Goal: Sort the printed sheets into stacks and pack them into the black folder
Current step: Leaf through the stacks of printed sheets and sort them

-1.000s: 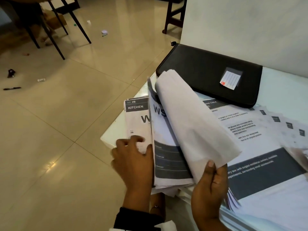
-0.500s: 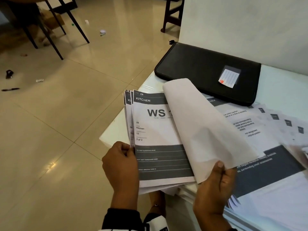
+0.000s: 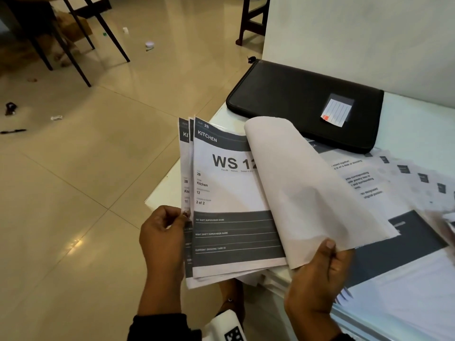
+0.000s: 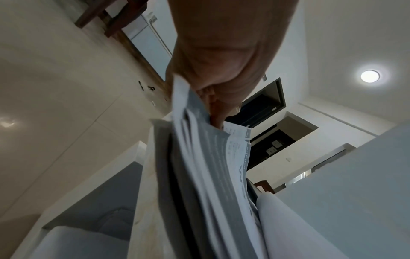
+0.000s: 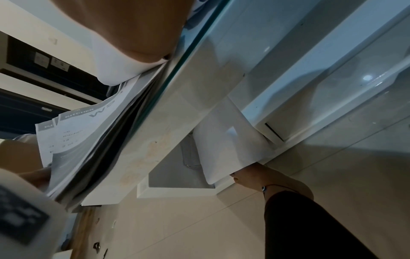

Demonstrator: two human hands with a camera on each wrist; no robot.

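A stack of printed sheets (image 3: 229, 193) headed "KITCHEN, WS 12" juts over the table's left corner. My left hand (image 3: 162, 232) pinches the left edges of the fanned sheets (image 4: 199, 157) at mid-height. My right hand (image 3: 317, 274) holds a bundle of sheets (image 3: 307, 188) curled back to the right, blank side up, gripped at the lower edge. The black folder (image 3: 295, 99) lies closed at the table's far side, with a small lined label (image 3: 336, 113) on its cover. More printed sheets (image 3: 398, 232) are spread over the table to the right. In the right wrist view the stack (image 5: 88, 140) overhangs the table edge.
The white table (image 3: 418, 124) stands against a white wall (image 3: 357, 33). Left of it is a tiled floor (image 3: 86, 168) with chair legs (image 3: 81, 45), a pen (image 3: 13, 131) and small scraps. My foot (image 5: 266, 180) shows below the table edge.
The sheet that was turning over a second ago now lies flat on the left stack, showing "WS 12". My left hand moved from on top of the stack to pinching its left edge. My right hand kept its curled bundle.
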